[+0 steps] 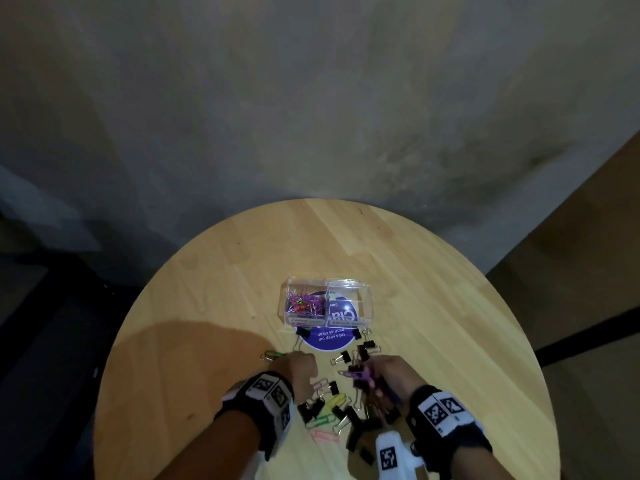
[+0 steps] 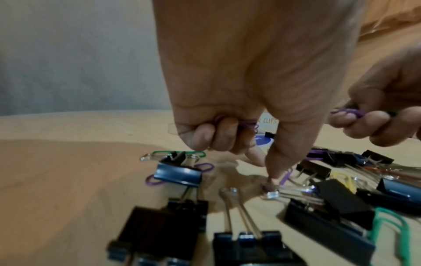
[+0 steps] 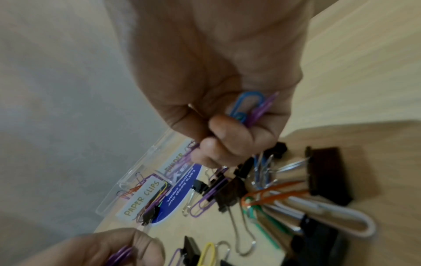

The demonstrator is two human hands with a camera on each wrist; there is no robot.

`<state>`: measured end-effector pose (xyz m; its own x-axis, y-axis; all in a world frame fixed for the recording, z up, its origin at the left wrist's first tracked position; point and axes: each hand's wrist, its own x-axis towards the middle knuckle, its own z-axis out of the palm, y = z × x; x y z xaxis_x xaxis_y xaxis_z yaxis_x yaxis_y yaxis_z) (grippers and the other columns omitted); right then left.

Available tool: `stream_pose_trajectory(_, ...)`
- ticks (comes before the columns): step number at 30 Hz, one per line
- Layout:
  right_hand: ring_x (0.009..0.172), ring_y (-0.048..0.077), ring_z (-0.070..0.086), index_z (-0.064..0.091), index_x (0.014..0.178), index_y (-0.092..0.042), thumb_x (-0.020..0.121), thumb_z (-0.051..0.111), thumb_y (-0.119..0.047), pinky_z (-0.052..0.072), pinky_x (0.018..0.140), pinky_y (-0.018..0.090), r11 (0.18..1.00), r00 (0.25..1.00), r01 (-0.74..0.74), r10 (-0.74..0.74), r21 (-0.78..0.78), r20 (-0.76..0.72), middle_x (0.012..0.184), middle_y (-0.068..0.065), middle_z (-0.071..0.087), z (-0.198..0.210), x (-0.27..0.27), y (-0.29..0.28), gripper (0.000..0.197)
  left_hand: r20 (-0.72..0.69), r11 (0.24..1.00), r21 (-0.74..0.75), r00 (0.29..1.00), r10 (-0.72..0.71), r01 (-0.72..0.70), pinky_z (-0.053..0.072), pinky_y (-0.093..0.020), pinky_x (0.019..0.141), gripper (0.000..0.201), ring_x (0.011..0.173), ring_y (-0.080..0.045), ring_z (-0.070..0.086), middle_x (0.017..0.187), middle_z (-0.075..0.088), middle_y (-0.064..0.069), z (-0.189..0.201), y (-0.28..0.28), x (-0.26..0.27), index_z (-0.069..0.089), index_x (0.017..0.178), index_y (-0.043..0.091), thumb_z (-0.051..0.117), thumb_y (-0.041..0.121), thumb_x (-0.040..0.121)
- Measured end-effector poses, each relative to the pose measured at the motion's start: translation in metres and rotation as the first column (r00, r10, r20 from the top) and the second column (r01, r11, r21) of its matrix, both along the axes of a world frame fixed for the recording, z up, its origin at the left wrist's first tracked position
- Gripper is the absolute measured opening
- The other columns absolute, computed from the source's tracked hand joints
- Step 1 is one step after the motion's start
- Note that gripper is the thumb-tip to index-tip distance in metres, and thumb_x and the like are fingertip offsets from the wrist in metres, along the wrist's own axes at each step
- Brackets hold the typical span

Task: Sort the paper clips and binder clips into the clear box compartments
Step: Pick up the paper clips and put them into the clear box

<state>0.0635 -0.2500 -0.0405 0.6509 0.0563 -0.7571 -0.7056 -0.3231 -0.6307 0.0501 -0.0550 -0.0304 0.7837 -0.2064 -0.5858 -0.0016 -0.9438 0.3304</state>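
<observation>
Mostly hidden: purple clips point(image 2: 248, 124), left hand point(image 1: 300, 370); mixed clips point(image 3: 249, 105), right hand point(image 1: 391, 374).
</observation>
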Motion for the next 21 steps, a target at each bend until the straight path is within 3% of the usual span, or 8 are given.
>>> stream_pose_trajectory(3, 0.033, 0.014, 0.032, 0.058, 0.059, -0.010, 0.085, 0.037, 0.000, 0.025, 0.038, 0.019, 0.997, 0.997, 0.073, -0.072, 0.034, -0.030, 0.045, 0.003, 0.045, -0.003, -0.006, -0.013, 0.034, -0.032, 1.000, 0.010, 0.999, 0.025, -0.025, 0.039, -0.025, 0.102, 0.036, 0.125, -0.022, 0.050, 0.134, 0.052, -0.008, 0.004, 0.002, -0.002, 0.048, 0.127, 0.016, 0.048, 0.014, 0.091)
stream_pose_trajectory(6, 0.037, 0.015, 0.035, 0.061, 0.051, -0.015, 0.084, 0.030, 0.005, 0.025, 0.042, 0.023, 0.988, 0.991, 0.133, -0.130, 0.076, -0.035, 0.047, 0.003, 0.049, -0.003, -0.012, -0.023, 0.049, 0.001, 1.000, 0.023, 1.000, 0.021, -0.021, 0.039, -0.025, 0.102, 0.041, 0.125, -0.023, 0.049, 0.132, 0.055, -0.006, 0.003, 0.008, -0.010, 0.047, 0.127, 0.020, 0.054, 0.017, 0.087)
stream_pose_trajectory(9, 0.047, 0.015, 0.039, 0.059, 0.053, -0.017, 0.081, 0.034, 0.011, 0.030, 0.045, 0.024, 0.998, 1.000, -0.021, 0.021, -0.050, -0.001, 0.058, 0.002, 0.051, 0.000, -0.011, -0.024, 0.047, 0.069, 0.997, 0.003, 0.995, 0.073, -0.073, 0.042, -0.025, 0.097, 0.031, 0.119, -0.022, 0.055, 0.126, 0.062, -0.003, -0.003, 0.008, -0.016, 0.053, 0.119, 0.021, 0.053, 0.030, 0.089)
stream_pose_trajectory(13, 0.068, 0.017, 0.049, 0.057, 0.070, -0.017, 0.086, 0.052, -0.012, 0.039, 0.064, 0.024, 0.920, 0.958, -0.284, 0.282, -0.271, -0.045, 0.074, 0.002, 0.055, 0.013, -0.012, -0.013, 0.017, 0.109, 0.998, 0.039, 0.993, 0.041, -0.045, 0.044, -0.029, 0.095, 0.040, 0.115, -0.023, 0.057, 0.123, 0.062, -0.005, -0.005, -0.004, -0.012, 0.053, 0.119, 0.013, 0.051, 0.041, 0.091)
stream_pose_trajectory(15, 0.072, 0.018, 0.052, 0.058, 0.080, -0.017, 0.085, 0.057, -0.023, 0.040, 0.066, 0.023, 0.834, 0.920, -0.368, 0.390, -0.412, -0.032, 0.076, 0.002, 0.057, 0.018, -0.018, -0.007, 0.008, 0.086, 0.992, 0.126, 0.996, 0.000, -0.011, 0.046, -0.032, 0.096, 0.040, 0.116, -0.025, 0.058, 0.125, 0.062, -0.008, -0.003, -0.012, -0.012, 0.054, 0.120, 0.009, 0.051, 0.038, 0.092)
stream_pose_trajectory(18, 0.083, 0.021, 0.060, 0.063, 0.096, -0.024, 0.086, 0.050, -0.032, 0.043, 0.070, 0.024, 0.543, 0.786, -0.495, 0.613, -0.679, -0.082, 0.094, 0.001, 0.067, 0.025, -0.028, 0.009, 0.018, 0.079, 0.983, 0.181, 0.997, -0.015, 0.000, 0.047, -0.033, 0.095, 0.034, 0.115, -0.027, 0.060, 0.122, 0.065, -0.010, -0.005, -0.020, -0.009, 0.060, 0.115, 0.009, 0.049, 0.034, 0.095)
stream_pose_trajectory(19, 0.090, 0.022, 0.063, 0.063, 0.103, -0.023, 0.087, 0.047, -0.033, 0.044, 0.071, 0.025, 0.481, 0.759, -0.494, 0.646, -0.724, -0.088, 0.103, 0.002, 0.068, 0.025, -0.030, 0.014, 0.025, 0.076, 0.983, 0.184, 0.997, -0.018, 0.004, 0.047, -0.033, 0.095, 0.033, 0.115, -0.028, 0.060, 0.122, 0.065, -0.010, -0.005, -0.022, -0.008, 0.061, 0.115, 0.009, 0.048, 0.033, 0.095)
stream_pose_trajectory(21, 0.098, 0.024, 0.065, 0.062, 0.109, -0.020, 0.089, 0.043, -0.033, 0.042, 0.071, 0.026, 0.460, 0.751, -0.480, 0.655, -0.747, -0.079, 0.107, 0.004, 0.066, 0.021, -0.033, 0.021, 0.031, 0.061, 0.983, 0.184, 0.998, -0.016, 0.005, 0.046, -0.034, 0.097, 0.034, 0.117, -0.028, 0.058, 0.124, 0.063, -0.011, -0.005, -0.024, -0.007, 0.059, 0.116, 0.008, 0.047, 0.032, 0.096)
